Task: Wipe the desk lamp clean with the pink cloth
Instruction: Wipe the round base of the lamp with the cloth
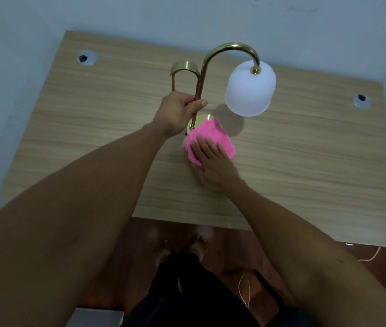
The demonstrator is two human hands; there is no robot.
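Seen left of centre: left hand (pixel 178 112) wrapped around the brass stem (pixel 198 90) of the desk lamp (pixel 232 74), fingers (pixel 188 100) curled shut on the tube, thumb laid along its right side. Steadied well by that grip, judging by the upright stand; best kept firm but low on the stem, so the tall arch and the hanging frosted shade (pixel 250 89) would not rock during rubbing.

Just below and right of that grip, at centre frame: round brass base (pixel 205 119), mostly hidden, only its far edge showing above the pink cloth (pixel 207 135). Cloth spread over the base and spilling onto the tabletop (pixel 92 128) on the near side.

Right of centre: right hand (pixel 213 161) pressed flat on the cloth, fingers (pixel 207 147) extended and slightly spread, gripping nothing, merely pinning the fabric down with palm and pads.

Judged as the step in hand: wiping the base. Done best with small circular strokes hugging the foot of the stem, pressure even, cloth kept bunched beneath the palm rather than dragged loose. Worth minding: the shade hanging near, above and right of the cloth, easily knocked by a wide sweep. Stem, arch, shade and the smaller brass loop (pixel 185 69) upper left of the grip presumably left for later passes; cleanliness of those impossible to tell here.
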